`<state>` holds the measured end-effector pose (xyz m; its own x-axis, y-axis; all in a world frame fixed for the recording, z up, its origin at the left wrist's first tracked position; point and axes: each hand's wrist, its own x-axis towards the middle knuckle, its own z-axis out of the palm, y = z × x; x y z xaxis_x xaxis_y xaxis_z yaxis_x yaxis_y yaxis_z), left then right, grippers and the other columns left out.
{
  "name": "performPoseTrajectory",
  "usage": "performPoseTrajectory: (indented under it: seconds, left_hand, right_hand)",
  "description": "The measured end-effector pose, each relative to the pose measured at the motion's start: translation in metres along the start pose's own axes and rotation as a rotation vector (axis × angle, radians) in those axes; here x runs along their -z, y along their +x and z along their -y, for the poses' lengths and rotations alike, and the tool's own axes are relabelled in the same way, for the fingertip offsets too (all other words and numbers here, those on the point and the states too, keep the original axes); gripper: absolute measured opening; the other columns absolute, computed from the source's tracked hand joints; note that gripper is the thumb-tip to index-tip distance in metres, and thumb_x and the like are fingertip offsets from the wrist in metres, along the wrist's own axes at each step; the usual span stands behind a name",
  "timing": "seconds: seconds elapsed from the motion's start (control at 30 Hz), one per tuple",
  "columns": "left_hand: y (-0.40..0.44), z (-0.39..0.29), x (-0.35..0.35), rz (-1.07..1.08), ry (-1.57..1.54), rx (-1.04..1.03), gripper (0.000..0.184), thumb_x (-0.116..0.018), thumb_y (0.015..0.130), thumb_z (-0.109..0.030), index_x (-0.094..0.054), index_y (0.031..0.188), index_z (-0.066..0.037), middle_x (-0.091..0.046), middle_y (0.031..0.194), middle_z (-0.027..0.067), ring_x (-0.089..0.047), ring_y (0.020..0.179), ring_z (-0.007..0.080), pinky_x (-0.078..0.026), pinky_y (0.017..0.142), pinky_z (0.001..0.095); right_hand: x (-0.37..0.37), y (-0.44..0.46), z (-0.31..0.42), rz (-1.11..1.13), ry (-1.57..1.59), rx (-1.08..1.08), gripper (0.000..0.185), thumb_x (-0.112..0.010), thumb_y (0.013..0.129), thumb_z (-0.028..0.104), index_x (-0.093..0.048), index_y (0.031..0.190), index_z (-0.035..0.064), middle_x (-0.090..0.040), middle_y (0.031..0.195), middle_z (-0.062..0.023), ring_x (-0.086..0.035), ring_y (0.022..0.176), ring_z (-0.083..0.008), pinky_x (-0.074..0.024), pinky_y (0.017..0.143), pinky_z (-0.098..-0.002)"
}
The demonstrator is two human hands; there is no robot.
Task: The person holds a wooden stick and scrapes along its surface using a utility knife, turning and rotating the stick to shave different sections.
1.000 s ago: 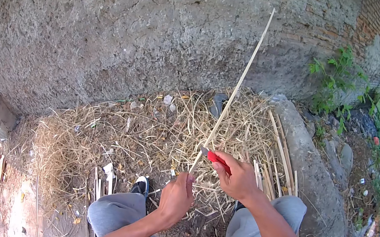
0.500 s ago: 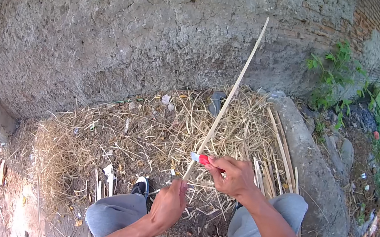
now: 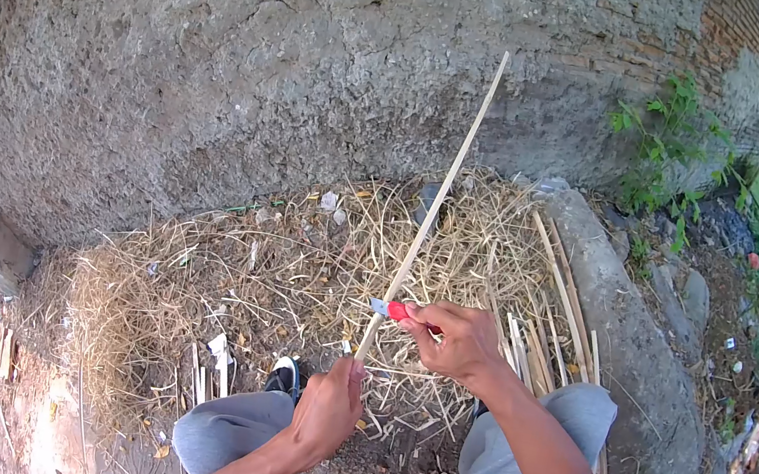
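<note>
A long, thin, pale strip (image 3: 442,192) slants up and slightly right in front of the wall. My left hand (image 3: 327,407) is closed round its lower end, above the space between my knees. To the right, my right hand (image 3: 457,344) grips a red-handled knife (image 3: 398,311). Its short grey blade lies across the strip, a little above my left hand. My right fingers cover most of the handle.
A rough wall (image 3: 228,58) rises ahead. Straw and shavings (image 3: 292,272) litter the ground. More strips (image 3: 537,351) lie by my right knee, beside a long stone (image 3: 609,318), and others (image 3: 198,373) by my left foot. A green plant (image 3: 670,146) grows at the right.
The strip has shifted left and its upper tip is lower. Both hands have moved left, and the knife has turned so its blade shows across the strip.
</note>
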<state>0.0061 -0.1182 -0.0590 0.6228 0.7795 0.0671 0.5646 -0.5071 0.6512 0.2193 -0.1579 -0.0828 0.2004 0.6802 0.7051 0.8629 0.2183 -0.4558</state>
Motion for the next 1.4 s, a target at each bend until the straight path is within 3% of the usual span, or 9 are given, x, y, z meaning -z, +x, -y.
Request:
performPoseTrajectory:
  seconds: [0.2, 0.27, 0.37, 0.43, 0.57, 0.8, 1.03, 1.13, 1.4]
  left_hand:
    - [-0.008, -0.009, 0.006, 0.049, -0.008, 0.05, 0.022, -0.047, 0.101, -0.018, -0.057, 0.094, 0.001, -0.055, 0.057, 0.0243, -0.058, 0.055, 0.0455, -0.042, 0.051, 0.0507]
    - [-0.024, -0.003, 0.002, 0.091, 0.016, 0.091, 0.023, -0.046, 0.101, -0.018, -0.057, 0.094, 0.0, -0.055, 0.057, 0.0241, -0.059, 0.055, 0.0453, -0.042, 0.051, 0.0505]
    - [-0.026, 0.02, 0.017, -0.003, 0.091, -0.033, 0.024, -0.046, 0.101, -0.019, -0.057, 0.094, 0.0, -0.057, 0.059, 0.0237, -0.06, 0.057, 0.0439, -0.044, 0.053, 0.0499]
    - [-0.015, 0.022, 0.022, -0.034, 0.032, 0.07, 0.025, -0.045, 0.101, -0.019, -0.057, 0.093, 0.0, -0.059, 0.062, 0.0225, -0.061, 0.058, 0.0425, -0.046, 0.054, 0.0483]
    - [-0.009, 0.032, 0.014, -0.024, -0.036, 0.097, 0.026, -0.043, 0.102, -0.022, -0.055, 0.098, 0.001, -0.059, 0.062, 0.0255, -0.059, 0.059, 0.0467, -0.044, 0.053, 0.0527]
    - [-0.011, 0.035, -0.005, -0.176, 0.182, -0.042, 0.02, -0.049, 0.099, -0.016, -0.057, 0.09, 0.0, -0.059, 0.061, 0.0223, -0.062, 0.058, 0.0412, -0.045, 0.051, 0.0487]
    - [-0.007, 0.022, -0.01, -0.27, 0.201, -0.116, 0.02, -0.049, 0.1, -0.016, -0.054, 0.087, -0.001, -0.059, 0.059, 0.0214, -0.062, 0.057, 0.0412, -0.044, 0.048, 0.0494]
    - [-0.006, 0.017, -0.011, -0.171, 0.152, -0.098, 0.021, -0.048, 0.101, -0.019, -0.05, 0.091, -0.001, -0.063, 0.071, 0.024, -0.06, 0.056, 0.0448, -0.045, 0.047, 0.0527]
    - [-0.003, 0.012, -0.005, 0.039, -0.2, -0.001, 0.025, -0.048, 0.101, -0.019, -0.06, 0.09, 0.0, -0.055, 0.055, 0.0196, -0.058, 0.051, 0.0399, -0.042, 0.05, 0.0446]
  right_hand:
    - [0.001, 0.001, -0.008, 0.024, -0.093, -0.048, 0.014, -0.069, 0.088, 0.026, -0.071, 0.083, 0.0128, -0.066, 0.065, -0.0039, -0.06, 0.048, -0.0168, -0.0421, 0.041, -0.0309]
    - [0.045, 0.026, -0.061, -0.022, -0.308, -0.67, 0.016, -0.067, 0.091, 0.025, -0.07, 0.086, 0.01, -0.066, 0.064, -0.0067, -0.055, 0.047, -0.0153, -0.0411, 0.045, -0.0271]
    - [0.076, 0.034, -0.086, -0.3, -0.159, -0.436, 0.018, -0.066, 0.093, 0.022, -0.067, 0.088, 0.0047, -0.068, 0.069, -0.0084, -0.051, 0.048, -0.0122, -0.0406, 0.049, -0.0257]
    - [0.076, 0.023, -0.07, -0.429, 0.122, -0.382, 0.019, -0.066, 0.093, 0.019, -0.063, 0.087, 0.0003, -0.068, 0.073, -0.0089, -0.05, 0.054, -0.0084, -0.04, 0.052, -0.0257]
    - [0.062, 0.004, -0.047, -0.152, 0.165, -0.58, 0.019, -0.066, 0.093, 0.015, -0.06, 0.088, -0.0019, -0.066, 0.073, -0.0082, -0.052, 0.061, -0.0057, -0.0402, 0.053, -0.0261]
    - [0.028, 0.006, -0.003, 0.117, 0.096, -0.289, 0.019, -0.069, 0.09, 0.025, -0.064, 0.091, 0.0064, -0.07, 0.076, -0.0106, -0.065, 0.056, -0.0278, -0.0479, 0.05, -0.0355]
    - [0.009, 0.0, 0.009, 0.058, 0.194, -0.117, 0.019, -0.072, 0.088, 0.019, -0.063, 0.088, 0.0022, -0.072, 0.086, -0.0136, -0.069, 0.06, -0.0238, -0.0527, 0.052, -0.0305]
    - [0.006, -0.004, 0.01, 0.066, 0.186, -0.088, 0.017, -0.073, 0.087, 0.016, -0.063, 0.087, 0.0012, -0.072, 0.085, -0.0145, -0.069, 0.06, -0.0228, -0.0531, 0.051, -0.0291]
    - [0.021, -0.003, 0.012, 0.131, 0.032, 0.023, 0.017, -0.075, 0.084, 0.019, -0.067, 0.08, 0.0057, -0.072, 0.078, -0.0079, -0.067, 0.055, -0.0195, -0.0508, 0.046, -0.0284]
